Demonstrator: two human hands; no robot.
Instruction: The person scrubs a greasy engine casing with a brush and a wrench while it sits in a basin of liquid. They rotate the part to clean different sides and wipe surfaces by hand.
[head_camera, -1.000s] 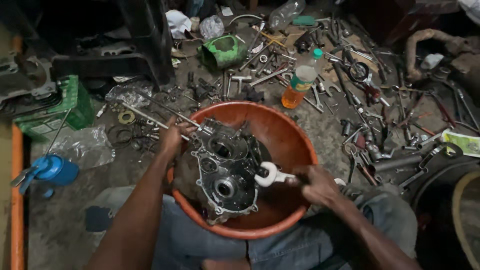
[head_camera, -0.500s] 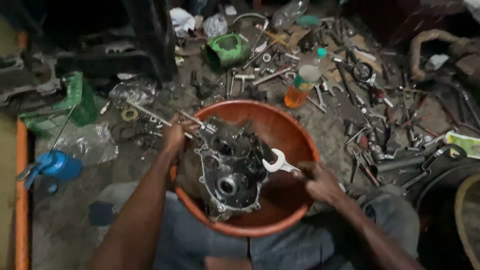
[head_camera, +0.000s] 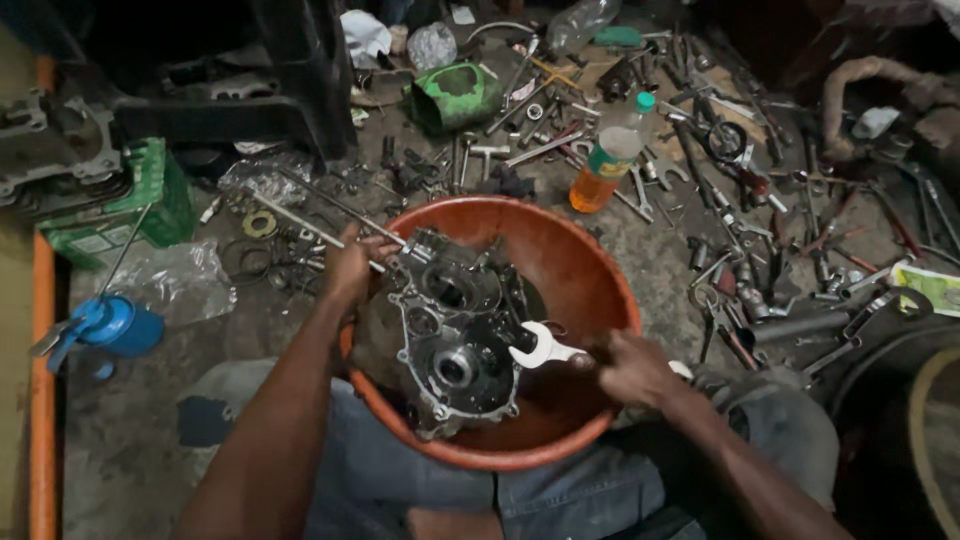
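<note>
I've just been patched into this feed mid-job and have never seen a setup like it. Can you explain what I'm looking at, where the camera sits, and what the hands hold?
There is no machine here: a person works with two bare hands, and the one picture comes from a camera on their head, looking down. Between their knees sits an orange basin with a grey metal engine case standing in it. The left hand steadies the case at its upper edge. The right hand grips a silvery open-ended wrench whose jaw end lies against the case. Around the basin the dirty floor is strewn with loose tools and parts, a plastic bottle of orange liquid, a blue oil can and a green crate.
</note>
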